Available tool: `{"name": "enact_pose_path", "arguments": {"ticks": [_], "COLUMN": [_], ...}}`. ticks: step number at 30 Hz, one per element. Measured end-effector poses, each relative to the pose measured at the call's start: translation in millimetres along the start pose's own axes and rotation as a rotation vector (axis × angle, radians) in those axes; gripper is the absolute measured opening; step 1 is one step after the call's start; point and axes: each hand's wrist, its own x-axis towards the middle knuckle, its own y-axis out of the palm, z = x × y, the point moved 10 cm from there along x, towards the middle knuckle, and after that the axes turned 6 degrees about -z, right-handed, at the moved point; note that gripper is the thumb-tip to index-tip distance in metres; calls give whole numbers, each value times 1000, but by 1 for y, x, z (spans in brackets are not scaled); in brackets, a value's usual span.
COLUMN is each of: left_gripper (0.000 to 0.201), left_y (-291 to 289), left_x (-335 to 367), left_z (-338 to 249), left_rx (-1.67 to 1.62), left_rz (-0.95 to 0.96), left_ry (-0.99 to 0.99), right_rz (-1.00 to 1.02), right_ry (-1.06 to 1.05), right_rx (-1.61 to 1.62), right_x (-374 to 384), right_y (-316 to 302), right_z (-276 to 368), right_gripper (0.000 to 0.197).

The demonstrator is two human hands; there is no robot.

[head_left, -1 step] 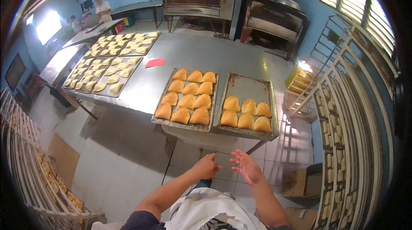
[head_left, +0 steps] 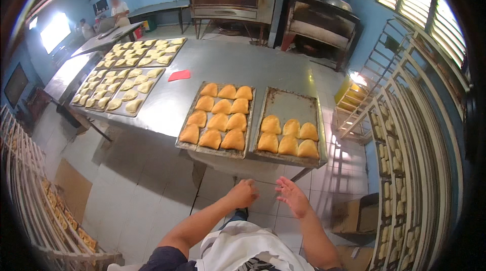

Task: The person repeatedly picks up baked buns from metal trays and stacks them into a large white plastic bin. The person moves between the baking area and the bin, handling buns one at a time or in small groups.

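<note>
My left hand point(head_left: 244, 193) is held in front of me over the tiled floor, fingers curled and slightly blurred, with nothing visible in it. Beside it my right hand point(head_left: 292, 197) is open, palm turned toward the left hand and fingers apart; the two do not touch. Beyond both hands, at the metal table's point(head_left: 228, 61) near edge, lie two baking trays. The left tray point(head_left: 251, 124) is filled with rows of golden baked turnovers point(head_left: 218, 121). The right tray point(head_left: 291, 104) has baked turnovers point(head_left: 288, 145) in its nearer half and bare metal behind them.
Trays of pale turnovers point(head_left: 130, 95) and a red flat piece point(head_left: 179, 75) lie on the table's left. Ovens point(head_left: 225, 2) stand behind. Racks of trays flank me, the right rack point(head_left: 430, 170) close by. A cardboard box point(head_left: 349, 215) sits on the floor. Another person point(head_left: 120, 12) stands far left.
My left hand's fingers have curled in a little. The table and trays sit slightly further left in the picture. My right hand stays open.
</note>
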Motion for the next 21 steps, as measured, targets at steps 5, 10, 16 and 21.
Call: {"name": "enact_pose_path", "arguments": {"ticks": [5, 10, 16, 21], "left_gripper": [43, 49, 46, 37], "left_y": [-61, -83, -67, -68], "left_x": [164, 303, 325, 301], "left_z": [60, 107, 132, 165], "left_rx": [-300, 41, -275, -639], "left_rz": [-452, -295, -218, -351], "left_ry": [-107, -389, -394, -435], "right_rz": [-209, -163, -101, -71], "right_ry": [-431, -822, -839, -857], "right_rx": [-1118, -1544, -1637, -1520], "right_x": [80, 173, 203, 195], "right_y": [-37, -12, -24, -33], "right_z": [58, 80, 77, 93], "right_gripper": [61, 55, 51, 50]}}
